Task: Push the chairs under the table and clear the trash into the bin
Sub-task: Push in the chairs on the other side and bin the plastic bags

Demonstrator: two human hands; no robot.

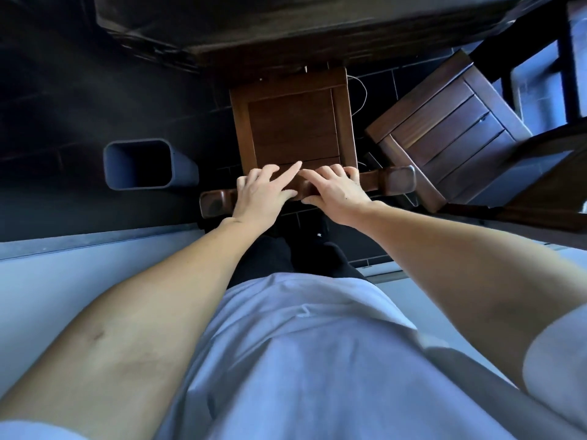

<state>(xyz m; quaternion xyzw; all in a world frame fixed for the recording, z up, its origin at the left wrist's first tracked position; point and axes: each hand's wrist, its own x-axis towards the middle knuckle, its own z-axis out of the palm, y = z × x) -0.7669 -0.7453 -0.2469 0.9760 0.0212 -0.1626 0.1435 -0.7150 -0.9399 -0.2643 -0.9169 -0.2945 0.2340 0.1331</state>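
A brown wooden chair (293, 125) stands directly below me, its seat partly under the dark table (286, 30) at the top. Both hands rest side by side on the chair's curved top rail (387, 179). My left hand (263, 195) lies over the rail with fingers spread and the index finger stretched toward the seat. My right hand (333, 192) curls over the rail, thumb under it. A grey rectangular bin (181, 166) stands open on the floor to the left of the chair. No trash is visible.
A second wooden chair (451, 128) stands angled at the right, out from the table. A thin white cable (362, 93) lies on the dark tiled floor between the chairs. My legs and light shirt fill the lower frame.
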